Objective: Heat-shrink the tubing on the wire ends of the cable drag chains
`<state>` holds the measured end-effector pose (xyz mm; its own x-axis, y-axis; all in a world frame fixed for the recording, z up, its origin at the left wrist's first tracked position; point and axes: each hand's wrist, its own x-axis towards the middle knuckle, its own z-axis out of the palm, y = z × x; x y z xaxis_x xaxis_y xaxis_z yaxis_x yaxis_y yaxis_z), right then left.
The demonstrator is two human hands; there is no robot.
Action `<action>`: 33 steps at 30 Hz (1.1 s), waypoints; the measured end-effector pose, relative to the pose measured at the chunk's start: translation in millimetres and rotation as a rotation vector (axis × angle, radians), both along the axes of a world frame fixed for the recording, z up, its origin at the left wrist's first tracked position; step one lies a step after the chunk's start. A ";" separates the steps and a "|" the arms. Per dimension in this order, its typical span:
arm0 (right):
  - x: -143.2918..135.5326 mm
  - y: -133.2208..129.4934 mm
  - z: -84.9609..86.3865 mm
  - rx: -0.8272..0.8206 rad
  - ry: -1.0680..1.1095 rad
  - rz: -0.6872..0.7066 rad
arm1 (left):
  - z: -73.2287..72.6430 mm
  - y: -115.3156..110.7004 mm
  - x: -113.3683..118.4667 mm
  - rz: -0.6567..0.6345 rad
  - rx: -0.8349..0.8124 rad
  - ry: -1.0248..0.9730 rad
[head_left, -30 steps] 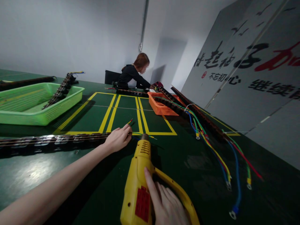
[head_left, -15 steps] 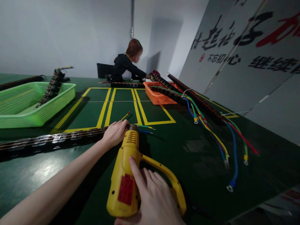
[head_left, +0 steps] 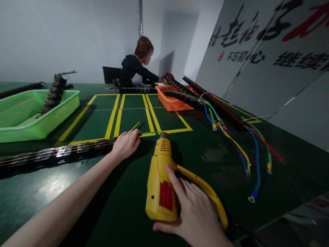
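My right hand [head_left: 194,202] grips a yellow heat gun [head_left: 159,181] with a red label. The index finger lies along its body. Its metal nozzle [head_left: 163,135] points away from me, at the end of a green wire [head_left: 150,132]. My left hand [head_left: 126,141] is closed round thin wires at the end of a black cable chain [head_left: 64,152], which runs left along the table. A yellow wire [head_left: 136,125] with a red tip sticks up past those fingers. A blue wire [head_left: 148,139] runs toward the gun, its end hidden behind it.
A green basket [head_left: 58,115] with a cable chain stands at left. Farther back is an orange basket [head_left: 174,105] with cable chains. Coloured wires with ring terminals [head_left: 257,171] lie at right. A co-worker [head_left: 136,65] sits across the green table [head_left: 123,212], marked with yellow tape.
My right hand has moved the heat gun to the right, away from my left hand and along the wires. My left hand stays nearly in place. The view has shifted slightly.
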<state>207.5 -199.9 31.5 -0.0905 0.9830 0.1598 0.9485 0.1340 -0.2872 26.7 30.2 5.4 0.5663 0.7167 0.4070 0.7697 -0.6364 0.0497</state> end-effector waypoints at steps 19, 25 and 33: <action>-19.9 2.8 0.0 0.007 0.001 0.030 | 10.2 -16.2 14.0 0.157 -0.212 -0.280; -43.8 10.8 4.3 -0.062 0.037 0.110 | 13.1 -16.2 14.6 0.194 -0.236 -0.184; -47.8 11.1 7.1 -0.082 0.012 0.126 | 15.2 -12.4 14.3 0.230 -0.285 -0.135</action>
